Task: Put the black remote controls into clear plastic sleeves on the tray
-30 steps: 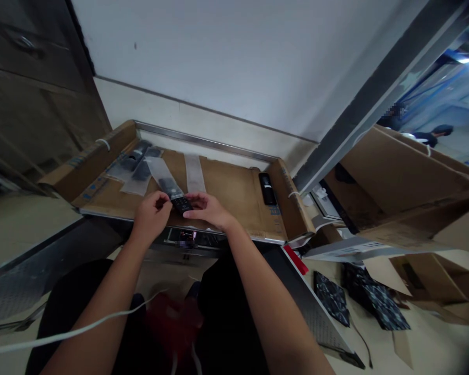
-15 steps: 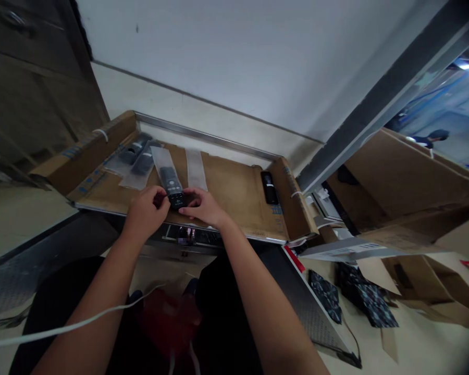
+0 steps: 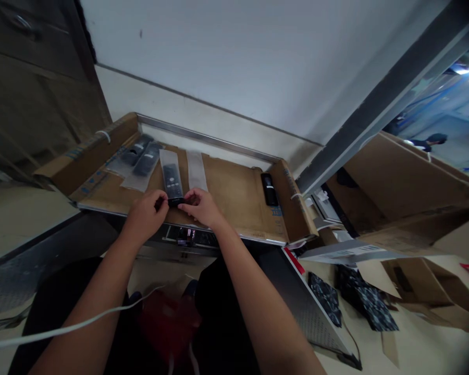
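Observation:
A black remote control (image 3: 172, 182) lies mostly inside a clear plastic bag (image 3: 168, 157), its near end bare at the bag's mouth. My left hand (image 3: 146, 211) is closed, thumb and finger pinching the bag's left edge beside the remote. On the other side my right hand (image 3: 201, 207) pinches the bag's right edge near the same end. Just right of it lies a flat plastic bag (image 3: 196, 169), partly behind my right hand. To the left rest bagged remotes (image 3: 146, 162). A loose black remote (image 3: 269, 189) sits by the right cardboard wall.
Cardboard (image 3: 234, 192) lines the shallow work tray, with raised flaps at both sides. A large open carton (image 3: 422, 192) stands at the right. Patterned dark bags (image 3: 369, 299) are on the floor. A white cable (image 3: 82, 324) crosses over my left arm.
The bag has come down over the remote toward me, so less of the remote's near end is bare. Both hands stay at the bag's mouth.

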